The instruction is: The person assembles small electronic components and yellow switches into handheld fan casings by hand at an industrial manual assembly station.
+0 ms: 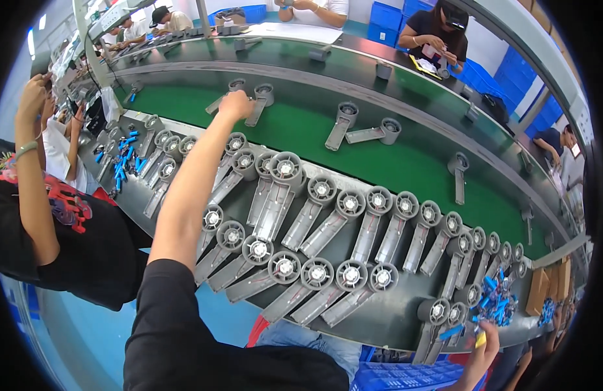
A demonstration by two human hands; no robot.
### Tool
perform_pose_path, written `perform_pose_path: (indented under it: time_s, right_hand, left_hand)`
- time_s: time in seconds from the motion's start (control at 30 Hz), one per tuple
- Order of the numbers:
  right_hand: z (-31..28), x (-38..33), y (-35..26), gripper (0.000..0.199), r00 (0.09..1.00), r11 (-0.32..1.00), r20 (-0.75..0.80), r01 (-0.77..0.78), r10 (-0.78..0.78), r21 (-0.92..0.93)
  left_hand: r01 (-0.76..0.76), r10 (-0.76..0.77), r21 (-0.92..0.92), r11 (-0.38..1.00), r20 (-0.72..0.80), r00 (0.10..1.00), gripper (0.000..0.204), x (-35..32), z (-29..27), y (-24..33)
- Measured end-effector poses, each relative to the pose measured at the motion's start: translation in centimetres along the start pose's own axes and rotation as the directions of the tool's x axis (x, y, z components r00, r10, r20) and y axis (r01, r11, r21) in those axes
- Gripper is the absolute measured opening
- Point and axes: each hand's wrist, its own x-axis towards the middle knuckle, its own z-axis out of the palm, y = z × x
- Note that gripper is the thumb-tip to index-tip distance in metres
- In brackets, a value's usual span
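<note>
Far left of the left hand: a neighbour's arm (29,150) in a black sleeve, raised, well apart from the work.

Below and left of the left hand: a scatter of small blue clips (122,159) among grey parts, probably kept there within the neighbour's reach.

Left hand (236,104): stretched far forward over the bench onto the green belt (301,133). Fingers curled down, seen from the back. Resting on a grey fan housing (235,85), round head beyond the knuckles, handle hidden under the hand. Cannot tell whether actually gripped or only touched. Second housing (259,104) just right of the hand, lying flat on the belt, not touching the hand.

Between the hands: two rows of grey housings (314,228) on the dark bench edge nearest the body. All flat, round heads away from the body, handles slanting back toward it, side by side and partly overlapping. Likely laid so to pack closely and leave each handle free for picking.

Further right on the belt: single housings (363,133) spaced well apart.

Right hand (485,345): low at the bench edge, thumb and finger pinched on a small yellow piece (480,339). Heap of blue clips (497,305) just above the right hand, close by for easy picking.
</note>
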Motion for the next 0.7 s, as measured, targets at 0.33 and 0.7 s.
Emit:
perform_pose_path:
  time_s: [0.33,0.7]
  right_hand:
    - [0.1,-2.8,-4.9,0.043,0.96,0.959,-0.027,-0.279,0.278,-0.053]
    - [2.7,-1.7,-3.3,0.049,0.993,0.999,-0.114,0.024,-0.027,-0.028]
  left_hand:
    - [0.227,-0.227,0.174,0.958,-0.025,0.974,0.055,6.5,3.8,-11.9]
    - [-0.418,0.466,0.218,0.882,-0.542,0.699,0.023,-8.6,-7.5,-3.3]
